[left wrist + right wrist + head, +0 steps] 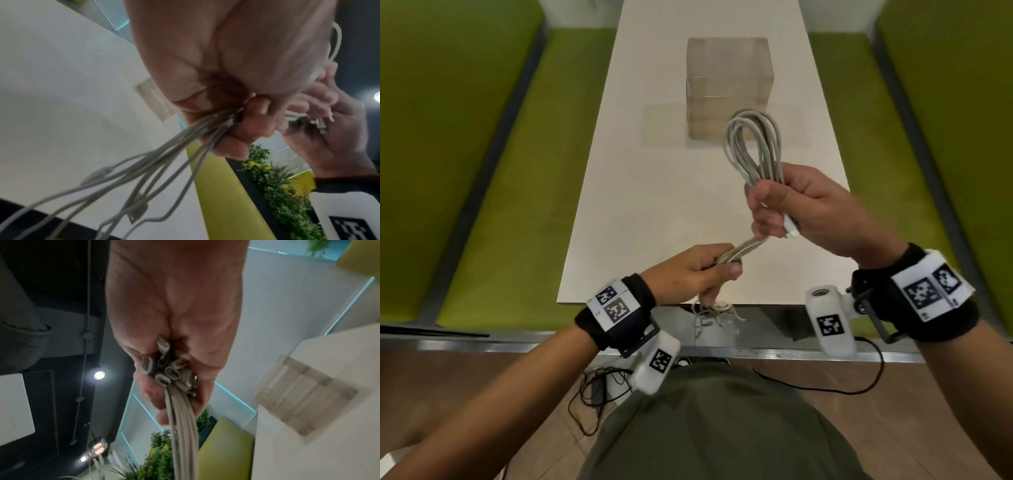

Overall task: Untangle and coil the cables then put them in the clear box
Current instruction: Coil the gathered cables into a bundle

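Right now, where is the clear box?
In the head view the clear box stands on the white table, beyond both hands, just behind the cable loop that the right hand holds up.

A white table (pixel 654 192) runs between green cushioned benches (pixel 482 154) — leafy plants (pixel 287 194) beyond, black wires (pixel 592 394) on the wooden floor (pixel 893 411).

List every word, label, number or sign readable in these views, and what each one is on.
No readable words, brands or numbers.
Left wrist band: black-and-white square marker codes and tiny print, too small to read.
Right wrist band: the same.
Wrist cameras: marker codes only.
Cables, clear box: no text visible.
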Action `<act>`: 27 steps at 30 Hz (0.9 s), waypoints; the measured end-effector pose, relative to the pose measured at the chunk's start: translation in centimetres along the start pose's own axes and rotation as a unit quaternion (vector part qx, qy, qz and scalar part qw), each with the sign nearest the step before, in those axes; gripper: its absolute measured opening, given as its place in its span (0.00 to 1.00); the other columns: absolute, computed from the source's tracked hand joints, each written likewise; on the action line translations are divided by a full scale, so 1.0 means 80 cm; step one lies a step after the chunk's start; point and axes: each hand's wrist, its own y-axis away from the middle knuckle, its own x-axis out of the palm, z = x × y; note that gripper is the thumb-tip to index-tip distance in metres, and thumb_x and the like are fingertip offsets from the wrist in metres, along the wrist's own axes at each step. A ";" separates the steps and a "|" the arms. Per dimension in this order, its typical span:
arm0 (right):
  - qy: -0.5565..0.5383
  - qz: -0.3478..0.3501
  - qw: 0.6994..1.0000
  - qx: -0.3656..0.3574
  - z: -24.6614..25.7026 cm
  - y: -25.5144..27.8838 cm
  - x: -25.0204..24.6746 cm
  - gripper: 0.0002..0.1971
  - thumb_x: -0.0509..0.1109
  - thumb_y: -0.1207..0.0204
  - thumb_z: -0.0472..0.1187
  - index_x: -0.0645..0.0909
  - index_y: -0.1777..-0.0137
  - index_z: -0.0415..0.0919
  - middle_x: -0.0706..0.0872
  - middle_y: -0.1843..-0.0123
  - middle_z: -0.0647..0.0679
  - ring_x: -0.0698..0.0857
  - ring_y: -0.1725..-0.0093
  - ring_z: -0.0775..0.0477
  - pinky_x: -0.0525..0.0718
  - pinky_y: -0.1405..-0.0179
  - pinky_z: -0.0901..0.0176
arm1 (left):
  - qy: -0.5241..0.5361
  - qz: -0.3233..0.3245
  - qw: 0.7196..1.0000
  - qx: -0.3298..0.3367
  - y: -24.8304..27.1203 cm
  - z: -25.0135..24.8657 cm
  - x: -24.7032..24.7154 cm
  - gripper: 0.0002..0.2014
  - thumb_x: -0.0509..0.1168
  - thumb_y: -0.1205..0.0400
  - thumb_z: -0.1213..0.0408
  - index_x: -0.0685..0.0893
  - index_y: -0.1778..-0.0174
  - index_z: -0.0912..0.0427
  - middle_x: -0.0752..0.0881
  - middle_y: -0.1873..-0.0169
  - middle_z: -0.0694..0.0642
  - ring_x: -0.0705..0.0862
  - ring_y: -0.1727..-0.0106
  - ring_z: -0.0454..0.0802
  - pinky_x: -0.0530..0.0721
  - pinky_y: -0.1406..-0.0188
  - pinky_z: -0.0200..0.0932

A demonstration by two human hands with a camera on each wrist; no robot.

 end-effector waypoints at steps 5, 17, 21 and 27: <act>0.134 0.045 0.990 0.028 0.005 0.014 -0.020 0.12 0.60 0.17 0.44 0.75 0.59 0.39 0.73 0.74 0.50 0.73 0.72 0.43 0.83 0.63 0.50 | -0.015 0.026 0.999 -0.026 0.010 0.016 -0.010 0.12 0.59 0.19 0.46 0.76 0.61 0.50 0.76 0.71 0.63 0.78 0.72 0.55 0.81 0.67 0.53; 0.439 0.145 0.877 0.134 -0.021 0.014 -0.016 0.10 0.58 0.15 0.45 0.70 0.60 0.52 0.76 0.70 0.57 0.74 0.71 0.58 0.69 0.71 0.67 | 0.007 -0.033 0.996 -0.079 0.013 0.029 -0.018 0.16 0.60 0.20 0.45 0.77 0.65 0.54 0.67 0.76 0.48 0.65 0.75 0.46 0.69 0.77 0.40; 0.451 0.192 0.856 0.161 -0.034 0.018 -0.002 0.13 0.58 0.15 0.46 0.65 0.63 0.57 0.73 0.71 0.55 0.71 0.72 0.56 0.66 0.70 0.63 | 0.065 -0.037 0.995 -0.068 0.017 0.026 -0.023 0.14 0.59 0.19 0.53 0.79 0.64 0.59 0.67 0.78 0.45 0.63 0.77 0.42 0.63 0.78 0.35; 0.477 0.211 0.841 0.141 -0.030 0.016 0.000 0.11 0.58 0.15 0.48 0.66 0.61 0.56 0.74 0.70 0.53 0.71 0.71 0.53 0.69 0.68 0.58 | 0.129 -0.010 0.986 -0.107 0.022 0.018 -0.030 0.24 0.49 0.19 0.50 0.82 0.60 0.64 0.68 0.81 0.49 0.62 0.81 0.44 0.64 0.80 0.36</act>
